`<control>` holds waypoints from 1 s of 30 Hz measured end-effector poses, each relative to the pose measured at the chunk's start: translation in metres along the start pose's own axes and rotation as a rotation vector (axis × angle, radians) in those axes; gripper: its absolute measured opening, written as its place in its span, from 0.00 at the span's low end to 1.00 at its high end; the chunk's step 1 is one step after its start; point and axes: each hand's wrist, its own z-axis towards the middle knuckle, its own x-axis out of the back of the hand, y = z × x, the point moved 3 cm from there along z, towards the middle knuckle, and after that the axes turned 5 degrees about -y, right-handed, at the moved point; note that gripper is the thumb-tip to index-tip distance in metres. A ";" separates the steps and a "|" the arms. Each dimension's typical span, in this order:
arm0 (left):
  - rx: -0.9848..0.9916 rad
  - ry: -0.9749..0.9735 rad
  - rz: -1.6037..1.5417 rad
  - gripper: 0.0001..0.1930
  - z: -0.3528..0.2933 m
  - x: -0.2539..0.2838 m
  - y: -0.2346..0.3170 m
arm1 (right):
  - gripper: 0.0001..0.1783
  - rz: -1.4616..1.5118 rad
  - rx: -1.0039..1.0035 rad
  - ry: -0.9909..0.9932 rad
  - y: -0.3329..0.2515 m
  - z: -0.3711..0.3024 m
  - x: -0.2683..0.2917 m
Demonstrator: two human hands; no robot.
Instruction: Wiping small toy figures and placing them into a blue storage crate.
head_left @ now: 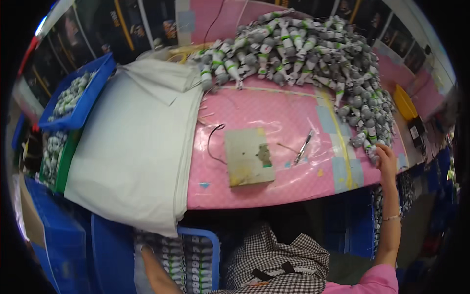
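A large heap of small grey-and-white figures (289,46) with green bands lies along the back and right of the pink-covered table (274,108). At the heap's near right end, the closed fingers of my right hand (386,159) are on one small grey-and-white figure (373,156). At lower left, my left hand (143,251) reaches down over the side of a blue crate (215,245), where similar figures (196,259) lie in neat rows. Its fingers are hidden, so what it touches does not show.
A grey-white cloth (132,142) covers the table's left part. A worn square block (249,157) with a cable and a metal pen-like tool (304,147) lie mid-table. Blue (93,93) and green (63,171) bins of figures stand left; a yellow bin (404,103) is right.
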 end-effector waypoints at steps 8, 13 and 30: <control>1.258 0.731 -0.501 0.21 -0.014 0.008 -0.012 | 0.24 -0.225 0.681 -0.385 -0.105 0.071 -0.223; 1.127 0.757 -0.980 0.16 0.021 0.076 0.108 | 0.28 -0.452 0.641 -0.138 -0.081 0.147 -0.303; -0.014 0.025 -1.900 0.23 0.252 0.309 0.555 | 0.06 0.077 0.931 -0.431 -0.116 -0.099 -0.183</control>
